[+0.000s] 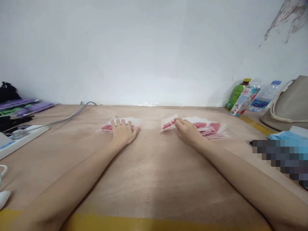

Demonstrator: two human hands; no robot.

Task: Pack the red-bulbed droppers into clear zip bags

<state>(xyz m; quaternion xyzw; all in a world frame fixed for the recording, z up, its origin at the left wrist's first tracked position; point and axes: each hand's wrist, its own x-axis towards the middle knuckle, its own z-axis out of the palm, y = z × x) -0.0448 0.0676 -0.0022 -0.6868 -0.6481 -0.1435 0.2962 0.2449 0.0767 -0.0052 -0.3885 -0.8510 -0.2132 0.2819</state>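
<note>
My left hand (pixel 123 131) lies with spread fingers on a small stack of clear plastic bags (pixel 106 127) with red printing or red contents. Between the thumb and fingers of my right hand (pixel 186 128) is the edge of one similar plastic bag (pixel 167 124), tilted a little up from the table. Behind and to the right of that hand, a fanned pile of more such bags (pixel 213 128) rests on the wooden table. Whether the red is print or something inside cannot be made out.
At the right stand a green bottle (pixel 237 94), a carton (pixel 240 102), a clear water bottle (pixel 263 98) and a grey-beige bag (pixel 288 106). A blue packet (pixel 288 141) lies nearer. On the left are a power strip (pixel 36 134) with a cable (pixel 64 119) and purple packages (pixel 36 109).
</note>
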